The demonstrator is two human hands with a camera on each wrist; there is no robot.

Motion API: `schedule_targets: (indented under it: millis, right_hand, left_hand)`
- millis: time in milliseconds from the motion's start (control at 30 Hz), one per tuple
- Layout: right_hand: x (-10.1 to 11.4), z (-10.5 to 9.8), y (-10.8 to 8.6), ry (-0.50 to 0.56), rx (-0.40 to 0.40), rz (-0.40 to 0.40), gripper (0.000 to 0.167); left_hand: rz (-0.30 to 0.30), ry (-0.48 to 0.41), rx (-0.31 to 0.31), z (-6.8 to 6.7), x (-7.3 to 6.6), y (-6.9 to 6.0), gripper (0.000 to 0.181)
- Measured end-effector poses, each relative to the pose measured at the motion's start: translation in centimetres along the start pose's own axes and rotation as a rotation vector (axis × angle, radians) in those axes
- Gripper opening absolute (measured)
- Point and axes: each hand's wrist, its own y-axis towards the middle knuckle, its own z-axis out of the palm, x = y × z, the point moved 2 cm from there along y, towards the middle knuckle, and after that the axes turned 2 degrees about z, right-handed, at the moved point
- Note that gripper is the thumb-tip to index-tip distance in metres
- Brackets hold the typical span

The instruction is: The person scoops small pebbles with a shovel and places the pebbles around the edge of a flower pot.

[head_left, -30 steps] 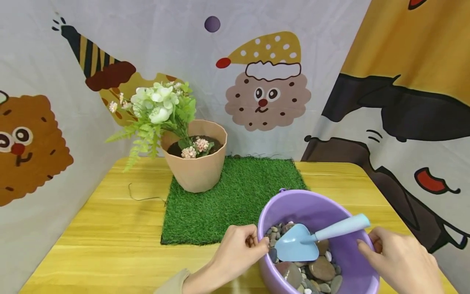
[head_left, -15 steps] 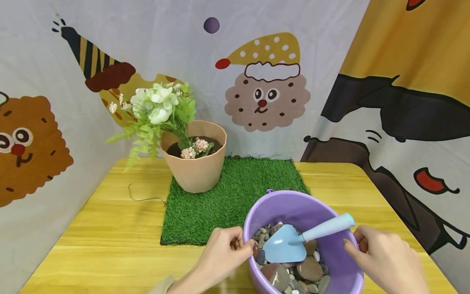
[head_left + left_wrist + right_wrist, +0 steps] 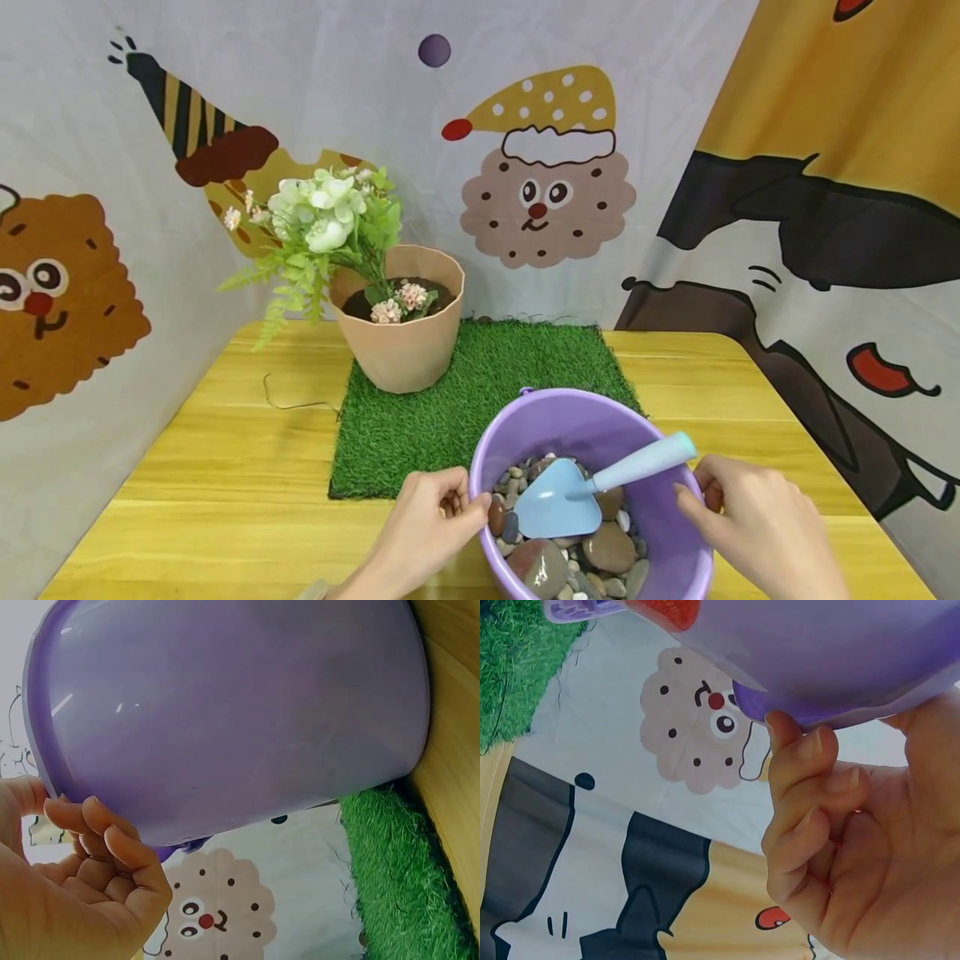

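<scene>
Purple bucket [image 3: 577,421], apparently upright, holds mixed stones [image 3: 609,547]; pale-blue trowel [image 3: 555,504] lies on top.

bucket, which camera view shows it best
The head view: it looks into the bucket, showing stones and the trowel, though the frame cuts off its near side. The left wrist view shows just its outside; the right wrist view, part of the outside with a red patch.

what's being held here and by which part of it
The purple bucket, by its rim: the left hand pinches the left side, the right hand the right side.
</scene>
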Motion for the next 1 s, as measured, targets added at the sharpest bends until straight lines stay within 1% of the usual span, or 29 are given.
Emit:
schedule_targets:
  millis: [333, 533, 767, 1000]
  right_hand:
    - [1.0, 0.6, 0.4, 0.033, -0.005, -0.042, 0.024]
    - [1.4, 0.6, 0.5, 0.048, -0.049, -0.088, 0.024]
    - [1.9, 0.7, 0.4, 0.073, -0.107, -0.154, 0.027]
    - [2.4, 0.8, 0.3, 0.089, -0.101, -0.178, 0.033]
  left_hand:
    - [-0.042, 0.003, -0.039, -1.0, 0.5, -0.5, 0.023]
    - [-0.056, -0.005, -0.059, -1.4, 0.7, -0.8, 0.022]
    - [-0.047, -0.002, -0.079, -2.1, 0.8, -1.0, 0.022]
    - [-0.069, 0.000, -0.083, -2.7, 1.0, -1.2, 0.022]
